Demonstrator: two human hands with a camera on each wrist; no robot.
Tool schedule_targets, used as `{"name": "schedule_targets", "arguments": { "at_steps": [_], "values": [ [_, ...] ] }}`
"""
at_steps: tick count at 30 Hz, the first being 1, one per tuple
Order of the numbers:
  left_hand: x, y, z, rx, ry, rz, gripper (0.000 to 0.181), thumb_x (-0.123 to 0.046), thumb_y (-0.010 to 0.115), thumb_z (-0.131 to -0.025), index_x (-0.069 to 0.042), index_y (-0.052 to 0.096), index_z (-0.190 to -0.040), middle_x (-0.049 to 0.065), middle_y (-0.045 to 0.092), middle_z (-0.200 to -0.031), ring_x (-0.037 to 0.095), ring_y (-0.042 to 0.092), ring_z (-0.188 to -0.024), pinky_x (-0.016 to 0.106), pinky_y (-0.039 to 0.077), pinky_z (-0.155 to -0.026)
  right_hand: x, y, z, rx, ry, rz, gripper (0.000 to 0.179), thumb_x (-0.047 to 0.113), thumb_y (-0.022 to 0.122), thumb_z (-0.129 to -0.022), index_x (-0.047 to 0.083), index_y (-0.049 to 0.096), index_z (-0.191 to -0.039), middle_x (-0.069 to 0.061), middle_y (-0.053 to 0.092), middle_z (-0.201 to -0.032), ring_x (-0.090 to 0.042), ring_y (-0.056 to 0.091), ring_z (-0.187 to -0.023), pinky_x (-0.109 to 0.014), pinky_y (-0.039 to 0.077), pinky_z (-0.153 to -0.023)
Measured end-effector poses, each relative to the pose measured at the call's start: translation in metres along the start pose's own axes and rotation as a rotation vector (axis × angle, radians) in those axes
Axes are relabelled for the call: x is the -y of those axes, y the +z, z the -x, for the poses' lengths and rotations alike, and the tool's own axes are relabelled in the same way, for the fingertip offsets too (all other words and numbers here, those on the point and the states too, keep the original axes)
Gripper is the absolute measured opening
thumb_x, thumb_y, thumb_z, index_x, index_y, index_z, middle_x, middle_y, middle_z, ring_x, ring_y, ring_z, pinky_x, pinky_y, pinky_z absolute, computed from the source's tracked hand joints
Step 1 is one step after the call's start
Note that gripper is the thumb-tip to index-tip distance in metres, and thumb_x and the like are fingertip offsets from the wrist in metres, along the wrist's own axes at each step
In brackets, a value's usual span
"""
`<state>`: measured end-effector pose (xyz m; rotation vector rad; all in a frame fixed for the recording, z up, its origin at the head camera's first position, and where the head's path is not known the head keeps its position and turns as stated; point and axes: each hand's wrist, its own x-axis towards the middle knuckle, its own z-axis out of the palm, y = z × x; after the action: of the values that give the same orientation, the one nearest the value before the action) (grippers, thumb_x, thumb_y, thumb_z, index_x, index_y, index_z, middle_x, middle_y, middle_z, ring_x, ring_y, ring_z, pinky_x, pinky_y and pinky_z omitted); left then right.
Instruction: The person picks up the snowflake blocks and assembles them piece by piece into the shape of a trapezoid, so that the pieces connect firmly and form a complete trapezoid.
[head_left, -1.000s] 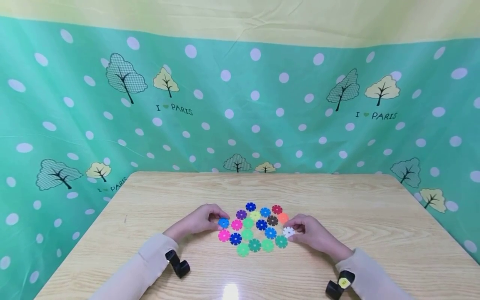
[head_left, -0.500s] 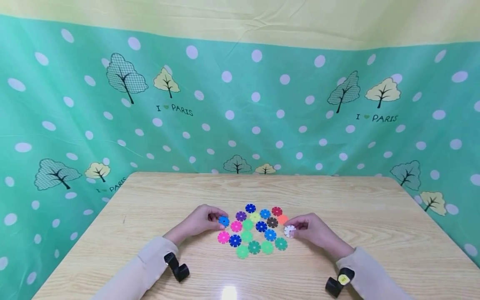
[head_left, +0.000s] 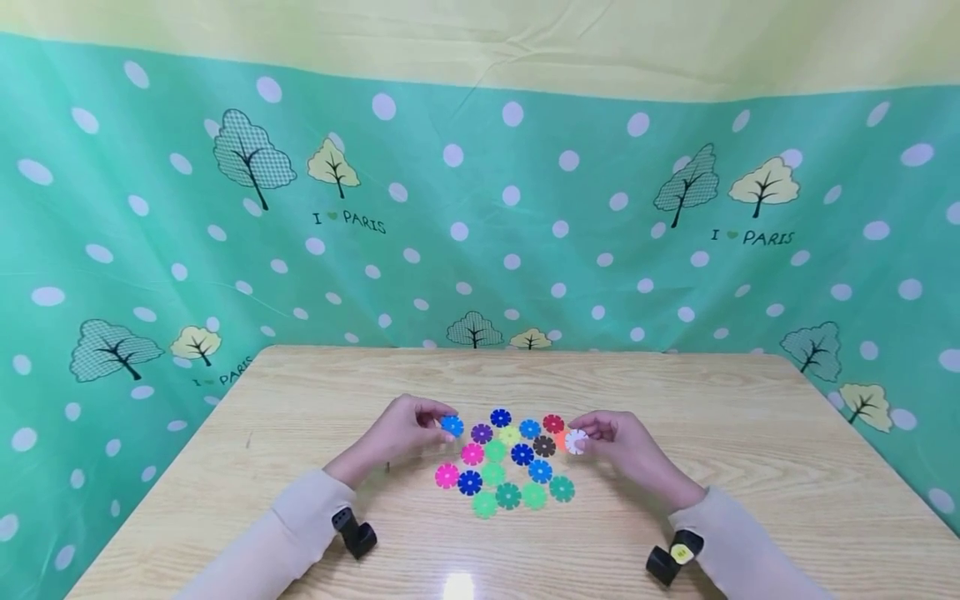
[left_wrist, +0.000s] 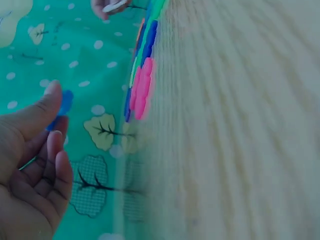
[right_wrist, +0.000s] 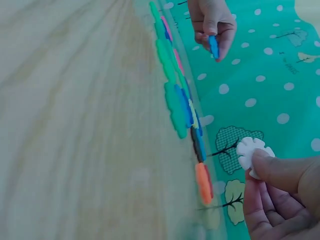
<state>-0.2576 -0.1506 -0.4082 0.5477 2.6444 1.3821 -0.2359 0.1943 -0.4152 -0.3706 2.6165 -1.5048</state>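
Observation:
My left hand pinches a blue notched plastic disc between thumb and fingers, left of the spread of discs. In the left wrist view the blue disc shows above the tabletop, partly behind the thumb. On the right side, my right hand holds a white notched disc by thumb and fingertips; it overlaps the orange disc in the head view. The right wrist view shows the white disc raised off the table. Between both hands lie several flat discs, among them a pink one and a brown one.
The wooden table carries the discs near its middle, a red disc and a dark green disc on the right side. A green dotted curtain hangs behind the far edge. Black wrist cameras sit on both sleeves.
Both hands have lifted and moved slightly away from the body, carrying the blue and white discs. The discs on the table lie as before.

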Motion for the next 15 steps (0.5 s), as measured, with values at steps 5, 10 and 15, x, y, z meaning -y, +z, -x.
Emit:
{"name": "schedule_targets", "arguments": {
  "at_steps": [5,10,15],
  "values": [
    [-0.020,0.007,0.000,-0.042,0.092,-0.011,0.037,-0.022,0.079,-0.075,-0.007,0.070,-0.108,-0.003,0.065,-0.080,0.012,0.054,-0.067,0.022,0.049,-0.058,0.011,0.003,-0.003,-0.076,-0.022,-0.019,0.021,0.007,0.072,-0.081,0.005,0.067,-0.101,-0.004,0.067,-0.088,-0.022,0.061,-0.079,-0.029,0.054,-0.069],
    [-0.038,0.014,-0.003,-0.069,0.121,0.057,0.035,-0.018,0.079,-0.076,-0.006,0.070,-0.107,-0.001,0.064,-0.073,0.012,0.054,-0.064,0.020,0.046,-0.054,0.023,0.007,-0.007,-0.116,-0.017,-0.057,0.019,0.012,0.072,-0.082,0.006,0.068,-0.099,-0.004,0.070,-0.088,-0.027,0.063,-0.082,-0.038,0.055,-0.075],
    [-0.053,0.020,-0.003,-0.074,0.080,0.182,0.036,-0.016,0.078,-0.077,-0.005,0.070,-0.110,0.003,0.062,-0.068,0.022,0.056,-0.064,0.019,0.042,-0.051,0.033,0.011,-0.009,-0.131,-0.045,-0.089,0.019,0.014,0.071,-0.084,0.005,0.069,-0.101,-0.006,0.071,-0.091,-0.023,0.065,-0.084,-0.039,0.055,-0.078]
  ]
}}
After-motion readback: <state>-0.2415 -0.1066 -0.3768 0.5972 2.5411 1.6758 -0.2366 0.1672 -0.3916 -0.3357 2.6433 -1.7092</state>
